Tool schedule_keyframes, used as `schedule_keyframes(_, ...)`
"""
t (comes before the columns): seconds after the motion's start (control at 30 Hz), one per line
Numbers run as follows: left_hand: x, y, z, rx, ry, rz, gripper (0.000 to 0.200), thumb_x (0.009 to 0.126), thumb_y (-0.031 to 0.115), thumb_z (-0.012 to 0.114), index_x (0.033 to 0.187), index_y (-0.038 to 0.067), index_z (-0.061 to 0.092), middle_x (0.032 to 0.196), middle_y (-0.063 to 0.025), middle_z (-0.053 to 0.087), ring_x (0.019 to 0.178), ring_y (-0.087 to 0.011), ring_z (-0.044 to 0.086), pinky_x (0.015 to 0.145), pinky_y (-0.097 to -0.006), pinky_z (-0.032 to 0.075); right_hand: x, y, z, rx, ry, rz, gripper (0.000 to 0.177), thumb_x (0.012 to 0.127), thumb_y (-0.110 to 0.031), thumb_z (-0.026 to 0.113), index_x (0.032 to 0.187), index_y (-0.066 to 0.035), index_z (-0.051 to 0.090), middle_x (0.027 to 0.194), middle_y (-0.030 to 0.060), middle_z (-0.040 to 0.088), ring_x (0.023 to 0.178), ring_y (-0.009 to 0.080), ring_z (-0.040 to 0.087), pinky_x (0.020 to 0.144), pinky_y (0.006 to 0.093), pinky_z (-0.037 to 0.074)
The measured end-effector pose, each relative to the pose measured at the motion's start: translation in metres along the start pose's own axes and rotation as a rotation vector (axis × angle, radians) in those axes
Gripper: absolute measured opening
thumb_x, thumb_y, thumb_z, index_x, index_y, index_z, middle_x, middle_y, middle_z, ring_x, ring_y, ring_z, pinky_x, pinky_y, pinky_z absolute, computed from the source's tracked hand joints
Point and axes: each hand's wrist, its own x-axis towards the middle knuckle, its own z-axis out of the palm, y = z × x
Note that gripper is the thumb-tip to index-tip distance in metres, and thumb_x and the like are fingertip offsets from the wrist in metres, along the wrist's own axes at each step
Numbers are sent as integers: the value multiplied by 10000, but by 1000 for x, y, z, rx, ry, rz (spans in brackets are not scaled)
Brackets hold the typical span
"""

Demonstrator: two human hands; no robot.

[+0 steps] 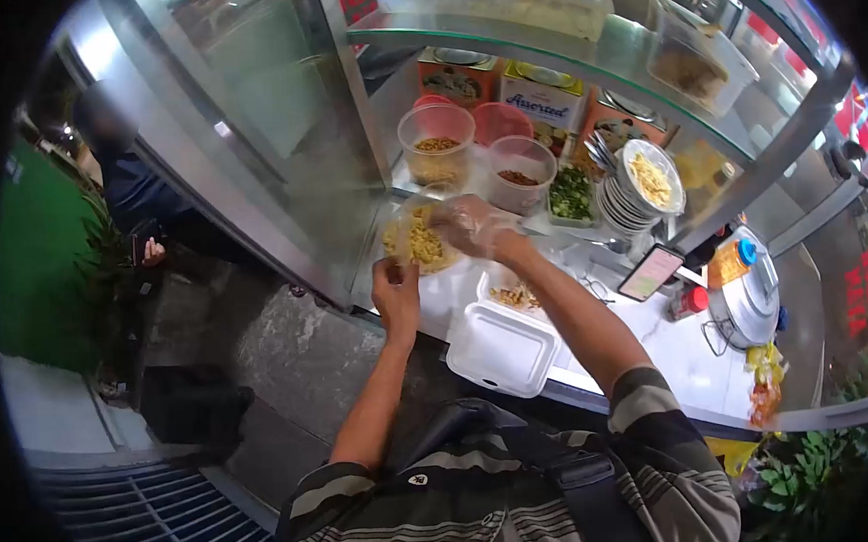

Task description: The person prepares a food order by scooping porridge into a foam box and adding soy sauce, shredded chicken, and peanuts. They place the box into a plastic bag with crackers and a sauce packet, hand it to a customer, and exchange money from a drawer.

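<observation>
My left hand (396, 290) is closed on the near edge of a clear plastic tub (445, 265), tilted toward me. Yellow crumbly pieces (421, 241) fill it. Over the tub's right side is my right hand (469, 225), in a thin clear plastic glove; motion smears its fingers, so their grip does not show. Just below, a white foam takeaway box (503, 350) lies with its lid folded toward me, and chopped food (516, 296) sits in its far half.
Behind my hands stand a tub of fried bits (435, 126), a second tub (522, 175), chopped greens (571, 192) and stacked bowls (625, 209). A phone (651, 272) leans at right. A glass shelf (541, 58) hangs above. A person (145, 192) is at left.
</observation>
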Motion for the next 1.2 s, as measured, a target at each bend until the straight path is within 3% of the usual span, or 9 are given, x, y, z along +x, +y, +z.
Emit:
schedule_keyframes(0.07,7,19,-1,-19,-129,-61,158,882,124,670,906,-16,602,770,-47,612,707,-109,560,655,-273,467,43,11,45,-204,-256,264,207,744,-140,611,872,-11,709,936,204,685,887,363,668,801,449,517)
schedule_keyframes(0.17,14,20,-3,-169,-155,-95,110,886,86,650,893,-2,586,736,-30,610,632,-95,564,588,-248,466,58,68,120,-392,-467,84,269,732,-182,649,923,-7,721,952,222,688,901,351,684,789,436,529)
schedule_keyframes(0.37,18,19,-16,-135,-183,-171,124,882,98,665,866,16,573,698,-35,610,599,-97,581,556,-240,470,56,41,101,-322,-486,99,322,718,-252,683,918,-3,724,945,224,692,889,347,690,769,423,533)
schedule_keyframes(0.53,14,30,-13,-205,-208,-180,109,875,95,655,855,5,597,677,-16,595,601,-78,548,549,-228,441,59,65,123,-401,-476,33,320,723,-282,684,917,-32,730,920,201,700,867,354,687,754,423,533)
schedule_keyframes(0.73,14,26,-14,-213,-234,-170,99,878,91,656,865,10,600,718,-16,605,625,-84,573,579,-235,487,49,53,113,-429,-354,96,319,747,-302,663,923,-44,731,930,199,698,852,349,688,740,416,537)
schedule_keyframes(0.83,13,26,-19,-245,-219,-178,104,881,95,656,880,9,599,728,-23,610,635,-86,576,585,-241,500,50,61,99,-235,-254,-78,290,755,-279,655,904,-40,725,911,216,692,846,349,689,730,419,538)
schedule_keyframes(1.03,13,25,-15,-227,-238,-186,117,889,103,652,886,5,588,733,-32,619,630,-91,583,588,-241,506,55,85,143,-356,-327,130,323,708,-268,677,948,-51,685,871,213,678,768,335,656,726,424,518)
schedule_keyframes(1.13,12,26,-19,-203,-230,-162,124,891,111,652,876,8,584,737,-36,619,626,-93,587,590,-237,508,60,98,124,-198,-110,-59,298,702,-168,727,959,-28,669,810,174,686,746,277,671,647,399,543)
schedule_keyframes(1.2,13,23,-21,-206,-220,-175,123,891,111,652,888,7,588,740,-37,619,625,-93,589,587,-237,509,54,81,86,745,-271,441,263,732,-82,759,967,-11,665,801,111,681,743,210,670,566,343,555)
